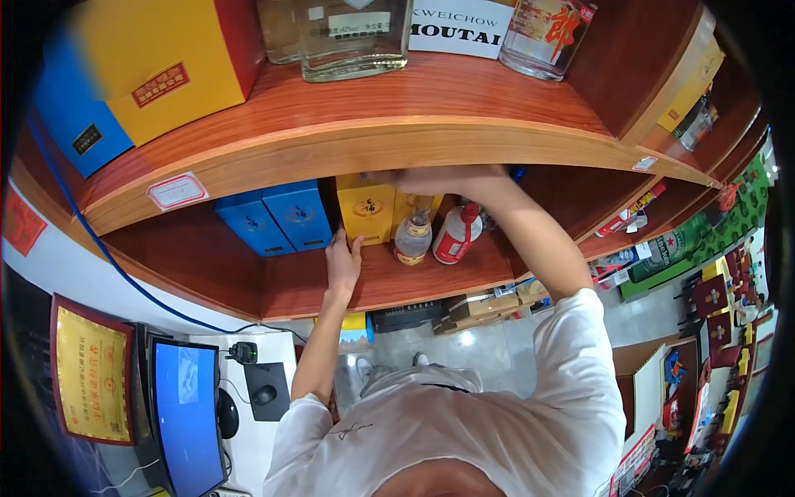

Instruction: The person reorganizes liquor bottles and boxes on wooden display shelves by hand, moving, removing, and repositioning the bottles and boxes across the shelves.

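Note:
On the lower shelf, my left hand (342, 263) holds the bottom left edge of a yellow liquor box (365, 212), fingers along its side and thumb at its front. My right hand (447, 179) reaches across the top of the yellow boxes just under the upper shelf's edge; it is smeared by motion and its fingers are hidden. Left of my left hand stand two blue boxes (298, 217). A clear glass bottle (412, 238) with a yellow label stands in front of a second yellow box. Beside it is a white and red bottle (457, 235) with a red cap.
The upper shelf (373, 99) overhangs my hands and carries a large yellow box (170, 58), a clear square bottle (354, 41) and a Moutai sign (460, 26). A blue cable (124, 269) runs down the left. Below are a monitor (186, 414) and cardboard boxes (480, 308).

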A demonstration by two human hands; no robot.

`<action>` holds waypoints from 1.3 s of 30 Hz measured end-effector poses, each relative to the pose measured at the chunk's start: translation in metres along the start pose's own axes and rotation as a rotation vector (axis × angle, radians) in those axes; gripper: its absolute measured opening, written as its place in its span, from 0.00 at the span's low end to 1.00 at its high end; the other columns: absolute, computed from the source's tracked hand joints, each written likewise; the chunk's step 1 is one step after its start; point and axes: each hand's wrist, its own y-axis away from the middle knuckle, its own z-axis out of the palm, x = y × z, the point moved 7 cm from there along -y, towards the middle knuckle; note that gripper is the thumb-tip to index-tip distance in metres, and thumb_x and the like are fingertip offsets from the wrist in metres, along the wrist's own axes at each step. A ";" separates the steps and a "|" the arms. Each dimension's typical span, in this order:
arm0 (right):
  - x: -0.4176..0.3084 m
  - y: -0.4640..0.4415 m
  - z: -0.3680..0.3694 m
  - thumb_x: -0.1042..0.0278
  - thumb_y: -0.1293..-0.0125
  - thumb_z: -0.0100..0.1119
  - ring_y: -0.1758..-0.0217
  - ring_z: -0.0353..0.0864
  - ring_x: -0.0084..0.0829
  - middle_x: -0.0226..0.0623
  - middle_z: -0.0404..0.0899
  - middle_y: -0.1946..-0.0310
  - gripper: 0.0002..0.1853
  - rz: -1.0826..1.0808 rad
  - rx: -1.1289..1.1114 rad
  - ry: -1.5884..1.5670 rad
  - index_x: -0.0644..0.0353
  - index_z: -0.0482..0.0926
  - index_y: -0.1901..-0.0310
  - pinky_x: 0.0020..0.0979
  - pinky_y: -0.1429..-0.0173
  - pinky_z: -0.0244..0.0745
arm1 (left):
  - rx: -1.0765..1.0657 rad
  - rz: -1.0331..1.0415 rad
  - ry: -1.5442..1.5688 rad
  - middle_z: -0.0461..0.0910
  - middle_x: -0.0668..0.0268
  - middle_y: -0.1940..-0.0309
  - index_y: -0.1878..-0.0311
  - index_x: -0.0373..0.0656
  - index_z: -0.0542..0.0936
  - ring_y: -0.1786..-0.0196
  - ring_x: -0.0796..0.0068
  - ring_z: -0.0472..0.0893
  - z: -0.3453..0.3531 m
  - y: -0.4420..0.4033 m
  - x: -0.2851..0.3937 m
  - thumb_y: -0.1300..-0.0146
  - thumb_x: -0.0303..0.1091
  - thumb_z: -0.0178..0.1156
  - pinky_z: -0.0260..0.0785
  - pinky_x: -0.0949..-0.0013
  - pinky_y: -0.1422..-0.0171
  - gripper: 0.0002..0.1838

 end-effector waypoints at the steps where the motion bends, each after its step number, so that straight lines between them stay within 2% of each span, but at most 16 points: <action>1: 0.009 0.019 -0.013 0.53 0.28 0.61 0.52 0.86 0.42 0.45 0.87 0.56 0.19 0.024 0.051 -0.012 0.60 0.83 0.47 0.41 0.46 0.80 | -0.012 -0.006 -0.007 0.80 0.35 0.47 0.36 0.28 0.74 0.43 0.34 0.78 0.001 -0.001 -0.001 0.31 0.28 0.64 0.73 0.50 0.40 0.23; 4: 0.031 0.082 -0.045 0.66 0.29 0.65 0.55 0.87 0.30 0.39 0.86 0.63 0.12 0.154 0.193 -0.350 0.61 0.85 0.48 0.30 0.51 0.80 | 0.104 0.208 -0.045 0.85 0.42 0.51 0.43 0.28 0.77 0.47 0.47 0.86 0.014 -0.009 -0.011 0.30 0.24 0.64 0.79 0.60 0.48 0.16; 7: 0.076 0.145 -0.039 0.71 0.32 0.66 0.53 0.87 0.35 0.45 0.87 0.58 0.15 0.269 0.339 -0.388 0.65 0.84 0.46 0.34 0.47 0.80 | 0.016 0.163 -0.078 0.85 0.44 0.50 0.43 0.27 0.78 0.45 0.53 0.87 0.020 -0.013 0.000 0.30 0.24 0.64 0.79 0.62 0.45 0.15; 10: 0.118 0.216 0.011 0.78 0.32 0.63 0.52 0.85 0.28 0.40 0.86 0.56 0.11 0.441 0.487 -0.640 0.68 0.84 0.49 0.29 0.44 0.80 | -0.011 0.152 -0.021 0.84 0.40 0.54 0.42 0.29 0.78 0.48 0.38 0.82 0.026 -0.014 0.001 0.32 0.30 0.66 0.76 0.52 0.47 0.19; 14: 0.147 0.295 0.102 0.84 0.31 0.58 0.50 0.83 0.22 0.37 0.84 0.53 0.14 0.692 0.545 -0.935 0.69 0.82 0.45 0.23 0.45 0.79 | -0.075 0.152 0.023 0.85 0.42 0.53 0.44 0.29 0.79 0.49 0.43 0.85 0.032 -0.015 0.008 0.32 0.28 0.66 0.78 0.55 0.49 0.17; 16: 0.149 0.311 0.140 0.84 0.31 0.59 0.49 0.84 0.24 0.36 0.84 0.52 0.15 0.717 0.570 -0.999 0.68 0.81 0.44 0.24 0.45 0.79 | -0.126 0.122 0.028 0.85 0.43 0.53 0.43 0.30 0.79 0.47 0.47 0.86 0.038 -0.016 0.020 0.32 0.26 0.66 0.79 0.57 0.48 0.17; 19: 0.144 0.301 0.162 0.81 0.31 0.62 0.46 0.84 0.30 0.40 0.81 0.45 0.17 0.675 0.601 -0.901 0.68 0.79 0.41 0.29 0.42 0.81 | -0.114 0.152 0.128 0.89 0.50 0.54 0.46 0.27 0.81 0.51 0.65 0.89 0.052 -0.018 0.023 0.33 0.19 0.64 0.78 0.64 0.48 0.14; 22: 0.150 0.283 0.177 0.75 0.32 0.66 0.38 0.81 0.40 0.48 0.76 0.38 0.24 0.680 0.582 -0.778 0.67 0.76 0.36 0.35 0.37 0.80 | -0.301 0.043 0.137 0.83 0.51 0.39 0.30 0.33 0.74 0.34 0.60 0.81 0.063 -0.017 0.028 0.32 0.16 0.58 0.75 0.64 0.32 0.26; 24: 0.148 0.267 0.178 0.72 0.34 0.68 0.34 0.79 0.44 0.50 0.75 0.36 0.28 0.610 0.600 -0.661 0.67 0.73 0.33 0.39 0.35 0.80 | -0.350 0.082 0.265 0.75 0.53 0.31 0.26 0.34 0.69 0.28 0.61 0.75 0.074 -0.018 0.013 0.34 0.11 0.51 0.69 0.65 0.27 0.31; 25: 0.154 0.264 0.191 0.70 0.37 0.71 0.31 0.74 0.49 0.52 0.70 0.32 0.36 0.615 0.574 -0.723 0.66 0.67 0.28 0.43 0.31 0.77 | -0.370 0.099 0.329 0.72 0.54 0.27 0.24 0.34 0.67 0.25 0.61 0.72 0.079 -0.018 0.001 0.35 0.09 0.48 0.67 0.65 0.24 0.34; 28: 0.156 0.249 0.208 0.71 0.38 0.72 0.28 0.72 0.41 0.44 0.69 0.32 0.41 0.635 0.580 -0.742 0.63 0.63 0.25 0.43 0.27 0.73 | -0.470 -0.028 0.481 0.62 0.54 0.20 0.21 0.34 0.60 0.19 0.61 0.62 0.085 -0.012 -0.011 0.40 0.04 0.41 0.58 0.65 0.19 0.41; 29: 0.156 0.244 0.213 0.69 0.41 0.76 0.27 0.71 0.42 0.47 0.68 0.32 0.46 0.630 0.578 -0.747 0.63 0.60 0.24 0.45 0.25 0.69 | -0.523 -0.024 0.534 0.56 0.56 0.18 0.19 0.35 0.57 0.17 0.62 0.57 0.087 -0.010 -0.008 0.46 0.02 0.37 0.56 0.63 0.17 0.46; 30: 0.158 0.239 0.218 0.67 0.44 0.79 0.28 0.71 0.42 0.49 0.65 0.30 0.52 0.580 0.609 -0.654 0.64 0.56 0.22 0.44 0.24 0.68 | -0.539 -0.010 0.518 0.56 0.57 0.18 0.18 0.36 0.55 0.16 0.61 0.56 0.088 -0.010 -0.013 0.52 0.01 0.37 0.54 0.61 0.16 0.51; 32: 0.163 0.231 0.233 0.63 0.49 0.81 0.27 0.68 0.52 0.58 0.63 0.30 0.55 0.546 0.790 -0.772 0.67 0.56 0.23 0.47 0.24 0.67 | -0.555 0.051 0.695 0.59 0.58 0.19 0.19 0.36 0.55 0.17 0.64 0.57 0.092 -0.008 -0.011 0.52 0.03 0.43 0.46 0.63 0.14 0.51; 36: 0.149 0.223 0.223 0.60 0.52 0.81 0.25 0.64 0.52 0.56 0.63 0.30 0.58 0.502 0.858 -0.608 0.68 0.54 0.24 0.47 0.22 0.61 | -0.573 0.112 0.673 0.47 0.55 0.16 0.16 0.39 0.45 0.14 0.63 0.46 0.101 -0.001 0.001 0.62 0.05 0.42 0.38 0.60 0.12 0.60; 39: 0.147 0.223 0.219 0.60 0.52 0.81 0.25 0.65 0.51 0.56 0.64 0.31 0.57 0.543 0.799 -0.665 0.68 0.55 0.24 0.47 0.22 0.61 | -0.615 0.057 0.622 0.50 0.55 0.16 0.15 0.39 0.44 0.14 0.64 0.48 0.104 0.003 0.002 0.61 0.05 0.44 0.39 0.65 0.13 0.60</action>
